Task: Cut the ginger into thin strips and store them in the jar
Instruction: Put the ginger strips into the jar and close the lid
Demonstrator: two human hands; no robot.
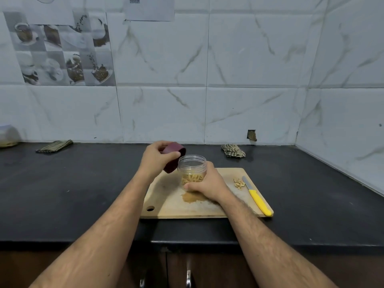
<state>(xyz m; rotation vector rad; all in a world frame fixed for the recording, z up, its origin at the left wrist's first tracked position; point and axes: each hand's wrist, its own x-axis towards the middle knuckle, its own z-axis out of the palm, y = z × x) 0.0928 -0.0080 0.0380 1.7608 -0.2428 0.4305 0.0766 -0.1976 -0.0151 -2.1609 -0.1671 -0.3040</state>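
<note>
A clear plastic jar (192,165) stands upright on the wooden cutting board (166,204), its mouth uncovered. Pale ginger strips (192,178) fill its lower part. My right hand (207,183) grips the jar's right side near the base. My left hand (154,160) holds a dark red lid (173,155), tilted, just left of and touching the jar's rim. A knife with a yellow handle (257,199) lies on the board's right edge, beside a small heap of ginger scraps (239,183).
The board sits on a black counter (83,194) against a tiled wall. A folded cloth (54,146) lies at the back left, a crumpled cloth (233,151) at the back right, a container (8,136) at the far left.
</note>
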